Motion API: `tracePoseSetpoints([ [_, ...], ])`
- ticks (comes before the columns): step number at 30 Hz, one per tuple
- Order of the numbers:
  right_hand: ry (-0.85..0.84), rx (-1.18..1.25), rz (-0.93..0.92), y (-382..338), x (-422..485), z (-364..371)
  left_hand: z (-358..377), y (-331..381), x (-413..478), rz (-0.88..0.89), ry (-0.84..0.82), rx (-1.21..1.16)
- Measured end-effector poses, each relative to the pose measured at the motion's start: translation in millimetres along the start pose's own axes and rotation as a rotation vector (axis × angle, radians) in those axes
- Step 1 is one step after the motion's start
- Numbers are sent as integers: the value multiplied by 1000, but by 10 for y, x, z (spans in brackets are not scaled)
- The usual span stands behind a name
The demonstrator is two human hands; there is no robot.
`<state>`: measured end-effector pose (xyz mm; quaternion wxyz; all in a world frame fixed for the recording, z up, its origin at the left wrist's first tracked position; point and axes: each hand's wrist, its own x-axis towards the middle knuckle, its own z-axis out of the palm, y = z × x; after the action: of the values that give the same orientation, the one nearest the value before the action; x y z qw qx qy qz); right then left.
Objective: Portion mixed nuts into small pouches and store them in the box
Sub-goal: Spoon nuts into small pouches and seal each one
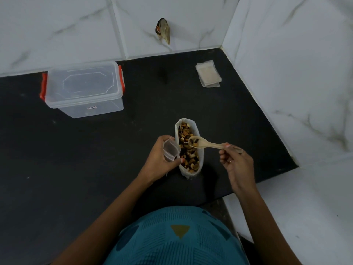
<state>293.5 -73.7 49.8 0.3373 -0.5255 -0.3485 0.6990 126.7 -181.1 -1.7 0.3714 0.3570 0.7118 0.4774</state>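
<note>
- Head view: a person's right hand [236,163] pinches the handle of a pale plastic spoon [206,144], its bowl loaded with a few nuts and held above the open bag of mixed nuts [188,148] standing on the black counter [76,159].
- The left hand [162,157] grips a small clear pouch [170,151], mouth open and upward, touching the bag's left side.
- A lidded clear storage box [84,88] with red clips sits well apart at back left.
- A stack of empty pouches [208,75] lies near the back right corner.
</note>
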Motion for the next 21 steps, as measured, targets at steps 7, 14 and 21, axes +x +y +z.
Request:
tracePoseSetpoints([
  [7, -170, -236, -238, -234, -272, 246, 9, 152, 28, 75, 73, -2],
  [14, -340, -736, -818, -66, -424, 505, -8, 326, -23, 195, 139, -86],
  [21, -447, -944, -1224, -15, -391, 471, -57, 360, -43, 237, 179, -101],
])
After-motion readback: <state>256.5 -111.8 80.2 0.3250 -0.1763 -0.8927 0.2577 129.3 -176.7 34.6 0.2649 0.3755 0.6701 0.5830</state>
